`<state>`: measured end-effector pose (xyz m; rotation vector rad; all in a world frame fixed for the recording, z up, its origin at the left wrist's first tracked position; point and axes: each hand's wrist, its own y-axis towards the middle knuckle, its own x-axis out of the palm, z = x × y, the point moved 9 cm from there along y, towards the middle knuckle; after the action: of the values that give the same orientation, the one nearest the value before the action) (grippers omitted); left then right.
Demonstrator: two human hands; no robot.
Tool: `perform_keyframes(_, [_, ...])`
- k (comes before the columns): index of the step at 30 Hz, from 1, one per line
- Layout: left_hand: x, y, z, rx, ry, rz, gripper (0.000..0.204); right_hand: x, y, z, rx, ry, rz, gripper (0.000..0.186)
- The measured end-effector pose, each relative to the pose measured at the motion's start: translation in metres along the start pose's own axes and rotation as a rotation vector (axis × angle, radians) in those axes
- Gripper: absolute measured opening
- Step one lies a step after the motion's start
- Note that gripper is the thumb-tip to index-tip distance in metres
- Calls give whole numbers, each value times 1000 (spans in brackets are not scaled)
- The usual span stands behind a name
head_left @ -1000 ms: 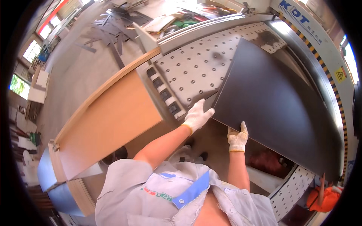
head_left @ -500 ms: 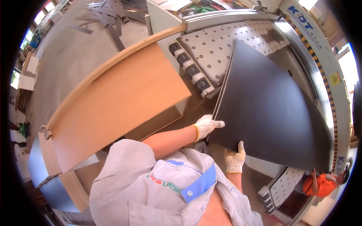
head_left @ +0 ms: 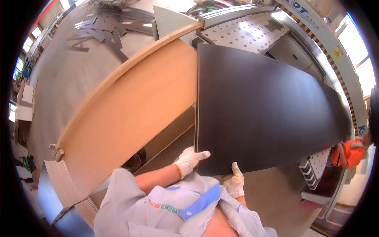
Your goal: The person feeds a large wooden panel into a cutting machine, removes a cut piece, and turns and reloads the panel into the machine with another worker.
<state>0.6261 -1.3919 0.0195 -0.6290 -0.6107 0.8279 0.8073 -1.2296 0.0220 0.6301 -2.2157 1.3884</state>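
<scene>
Left hand (head_left: pixel 189 161) and right hand (head_left: pixel 234 183) grip the dark panel (head_left: pixel 264 106) — thumbs atop (fingers mostly hidden) — likely for steady support.

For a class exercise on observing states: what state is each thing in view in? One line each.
Dark panel: held, broad face up
Left hand: gloved, gripping panel's near-left corner
Right hand: gloved, thumb over panel's near edge
Tan board: lying flat
Perforated bed: partly hidden by panel
Dark strips: loosely heaped
Layered boards: stacked
</scene>
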Motion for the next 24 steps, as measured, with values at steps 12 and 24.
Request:
perform_keyframes(12, [-129, -188, -127, -256, 81, 45, 77, -11, -146, 227, 24, 234, -67, 47])
perform_keyframes(24, [-246, -240, -185, -56, -435, -289, 45, -96, -241, 366, -180, 155, 196, 42])
